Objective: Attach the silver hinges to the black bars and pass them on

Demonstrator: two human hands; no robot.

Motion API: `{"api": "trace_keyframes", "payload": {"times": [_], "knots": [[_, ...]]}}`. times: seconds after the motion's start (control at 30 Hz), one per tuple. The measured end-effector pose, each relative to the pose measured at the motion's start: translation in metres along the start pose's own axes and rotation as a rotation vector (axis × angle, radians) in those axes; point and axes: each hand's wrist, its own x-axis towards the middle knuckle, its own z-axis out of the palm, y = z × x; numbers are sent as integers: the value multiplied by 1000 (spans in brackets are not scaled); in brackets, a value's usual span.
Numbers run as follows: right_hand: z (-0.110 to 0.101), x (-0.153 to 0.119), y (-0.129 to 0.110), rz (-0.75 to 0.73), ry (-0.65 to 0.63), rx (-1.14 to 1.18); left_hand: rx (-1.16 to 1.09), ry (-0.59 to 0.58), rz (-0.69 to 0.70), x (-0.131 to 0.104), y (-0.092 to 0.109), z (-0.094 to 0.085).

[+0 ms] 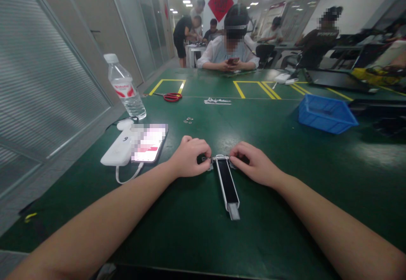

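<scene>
A long narrow piece with a black face and white edges (pixel 227 180) lies on the green table in front of me, with a grey tab (pixel 234 211) at its near end. Across its far end runs a thin metal crossbar (pixel 221 158). My left hand (pixel 192 157) is closed, pinching the crossbar's left end between thumb and fingers. At the right end, the thumb and fingertips of my right hand (pixel 253 163) pinch it too. Small metal parts beside the fingertips are partly covered and hard to make out.
Left stand a water bottle (pixel 127 89), a white power bank (pixel 116 146) and a phone (pixel 150 144). Further back lie small rings (pixel 188 120), thin white strips (pixel 217 101) and red-handled scissors (pixel 173 97). A blue bin (pixel 327 115) is at right. A person (pixel 230 51) sits opposite.
</scene>
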Motion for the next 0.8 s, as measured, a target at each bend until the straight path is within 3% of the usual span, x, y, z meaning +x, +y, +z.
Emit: {"api": "trace_keyframes", "payload": {"times": [0.27, 0.8], "knots": [[-2, 0, -2, 1, -13, -7, 58, -1, -47, 0, 2, -2], [-1, 0, -1, -7, -17, 1, -10, -10, 1, 0, -1, -1]]}}
